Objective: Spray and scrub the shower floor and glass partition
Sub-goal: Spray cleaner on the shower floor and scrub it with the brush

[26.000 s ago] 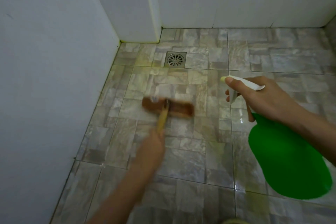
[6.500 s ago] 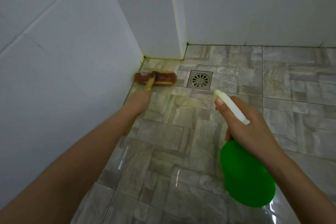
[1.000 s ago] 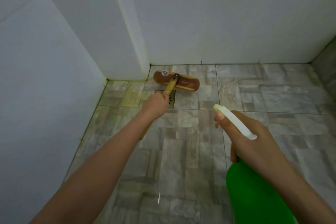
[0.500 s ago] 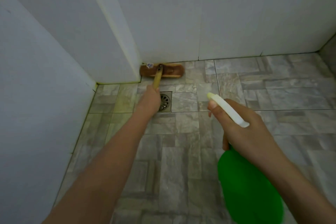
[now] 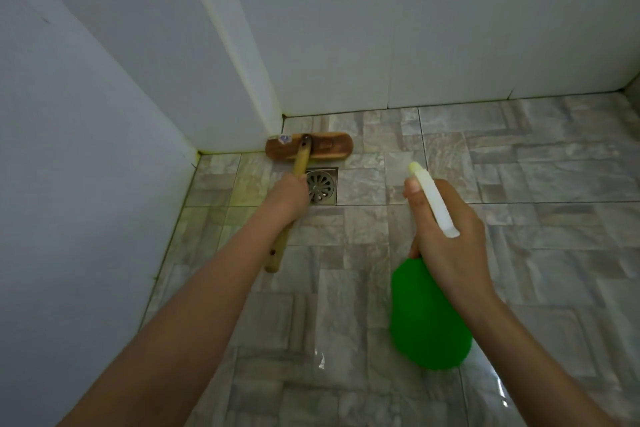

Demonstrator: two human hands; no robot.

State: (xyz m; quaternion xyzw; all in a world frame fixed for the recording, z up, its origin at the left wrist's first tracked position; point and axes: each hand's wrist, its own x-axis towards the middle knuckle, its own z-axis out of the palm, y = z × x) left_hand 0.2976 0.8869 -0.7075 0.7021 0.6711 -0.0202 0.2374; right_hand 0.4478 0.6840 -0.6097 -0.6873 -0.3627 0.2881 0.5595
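one brown wooden brush [image 5: 325, 147] in left hand [image 5: 289, 199], green bottle [image 5: 427, 319] in right hand [image 5: 450, 253].

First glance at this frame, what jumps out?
The bright green plastic spray bottle with white trigger head stands out at lower right, gripped by the right hand. Then the brown wooden scrub brush, its handle held by the left hand, lies at the foot of the white wall corner, just beyond the square metal floor drain.
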